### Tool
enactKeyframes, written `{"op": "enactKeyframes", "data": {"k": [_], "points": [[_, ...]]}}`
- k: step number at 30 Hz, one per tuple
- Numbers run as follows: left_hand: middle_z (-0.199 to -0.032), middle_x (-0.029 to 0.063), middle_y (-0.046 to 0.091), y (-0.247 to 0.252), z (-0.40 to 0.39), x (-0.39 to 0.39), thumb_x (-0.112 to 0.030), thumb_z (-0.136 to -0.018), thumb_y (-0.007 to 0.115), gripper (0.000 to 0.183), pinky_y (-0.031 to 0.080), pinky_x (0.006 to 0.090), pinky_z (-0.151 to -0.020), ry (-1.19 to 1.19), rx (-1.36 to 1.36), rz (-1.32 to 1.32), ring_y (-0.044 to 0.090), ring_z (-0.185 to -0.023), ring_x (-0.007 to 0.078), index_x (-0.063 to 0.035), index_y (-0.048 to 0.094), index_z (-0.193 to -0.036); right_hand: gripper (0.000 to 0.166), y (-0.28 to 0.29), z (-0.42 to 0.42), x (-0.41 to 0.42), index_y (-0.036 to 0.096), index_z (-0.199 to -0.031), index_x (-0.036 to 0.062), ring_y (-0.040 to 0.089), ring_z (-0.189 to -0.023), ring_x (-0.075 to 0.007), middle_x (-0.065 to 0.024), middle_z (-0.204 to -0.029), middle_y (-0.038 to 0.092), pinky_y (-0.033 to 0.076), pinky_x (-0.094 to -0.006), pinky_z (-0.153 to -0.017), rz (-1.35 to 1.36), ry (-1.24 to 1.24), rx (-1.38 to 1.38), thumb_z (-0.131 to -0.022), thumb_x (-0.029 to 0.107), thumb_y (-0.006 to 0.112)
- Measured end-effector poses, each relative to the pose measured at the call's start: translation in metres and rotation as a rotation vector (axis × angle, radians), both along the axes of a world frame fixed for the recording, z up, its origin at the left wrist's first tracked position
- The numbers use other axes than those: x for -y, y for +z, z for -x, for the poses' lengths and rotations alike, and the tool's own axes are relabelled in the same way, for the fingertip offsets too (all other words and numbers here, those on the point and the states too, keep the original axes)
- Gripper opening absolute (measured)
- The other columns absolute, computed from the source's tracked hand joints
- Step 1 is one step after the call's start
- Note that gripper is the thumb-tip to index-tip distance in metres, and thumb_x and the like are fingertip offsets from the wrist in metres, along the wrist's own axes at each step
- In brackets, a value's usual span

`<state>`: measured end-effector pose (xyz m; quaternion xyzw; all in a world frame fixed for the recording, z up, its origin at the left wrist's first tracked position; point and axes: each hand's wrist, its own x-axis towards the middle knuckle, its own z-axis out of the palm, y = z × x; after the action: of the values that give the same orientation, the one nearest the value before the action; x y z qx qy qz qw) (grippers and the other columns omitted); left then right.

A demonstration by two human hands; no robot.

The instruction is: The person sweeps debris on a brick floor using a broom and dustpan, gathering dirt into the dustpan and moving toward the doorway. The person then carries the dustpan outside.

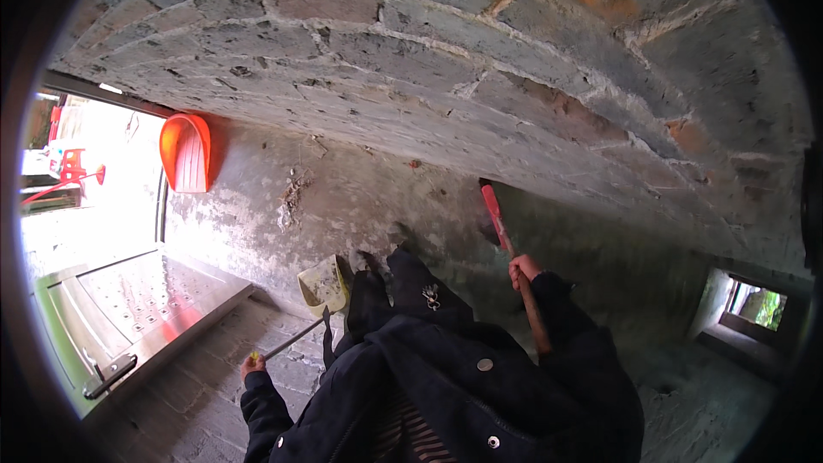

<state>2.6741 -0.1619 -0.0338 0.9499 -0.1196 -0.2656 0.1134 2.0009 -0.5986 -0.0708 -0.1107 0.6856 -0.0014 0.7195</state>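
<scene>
My left hand is closed around the top end of a long thin handle, lower left of the middle. That handle runs to a pale yellow dustpan, which rests near my feet with some dirt inside. Across my body, my right hand grips the wooden shaft of a broom. Its red head points away from me, and its dark tip meets the base of the brick wall. A small heap of debris lies on the concrete floor, ahead and to the left.
A rough brick wall runs along the far side. An orange-red plastic scoop stands against it by the bright doorway. The metal door stands ajar at left. Another brick wall lies behind it. At right is a small window.
</scene>
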Motion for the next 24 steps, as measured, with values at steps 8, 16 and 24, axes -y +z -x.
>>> {"op": "enactKeyframes", "data": {"k": [8,16,24], "points": [[-0.089,0.0128,0.068,-0.018,-0.043,-0.011,-0.032,-0.07,0.073,0.042,0.05,0.0322,-0.079,-0.038,0.14,-0.163,0.066,-0.085,0.0226,-0.001,0.066,-0.097,0.028,-0.108,0.018,-0.003,0.052,-0.052,0.0023,0.057,-0.048,-0.0275,-0.0147,-0.056,0.059,0.046,-0.0379,-0.048,0.2,0.312,-0.091,-0.073,0.02,0.048],[-0.089,0.0138,0.068,-0.025,-0.082,-0.029,-0.03,-0.07,0.074,0.04,0.05,0.0335,-0.079,-0.093,0.123,-0.164,0.066,-0.086,0.0232,-0.0008,0.066,-0.096,0.021,-0.1,-0.167,0.011,0.045,-0.052,0.0061,0.037,-0.032,-0.0254,-0.0118,-0.043,0.04,0.029,-0.0375,-0.033,-0.018,0.047,-0.018,-0.069,0.019,0.044],[-0.093,0.0121,0.068,-0.015,-0.088,-0.034,-0.021,-0.077,0.069,0.032,0.049,0.031,-0.08,-0.123,0.012,-0.059,0.065,-0.088,0.0215,-0.002,0.063,-0.102,0.011,-0.099,-0.384,0.002,0.061,-0.056,0.0127,0.061,-0.059,-0.0311,-0.0133,-0.06,0.059,0.046,-0.0378,-0.053,0.726,1.332,-0.101,-0.061,0.015,0.07]]}}
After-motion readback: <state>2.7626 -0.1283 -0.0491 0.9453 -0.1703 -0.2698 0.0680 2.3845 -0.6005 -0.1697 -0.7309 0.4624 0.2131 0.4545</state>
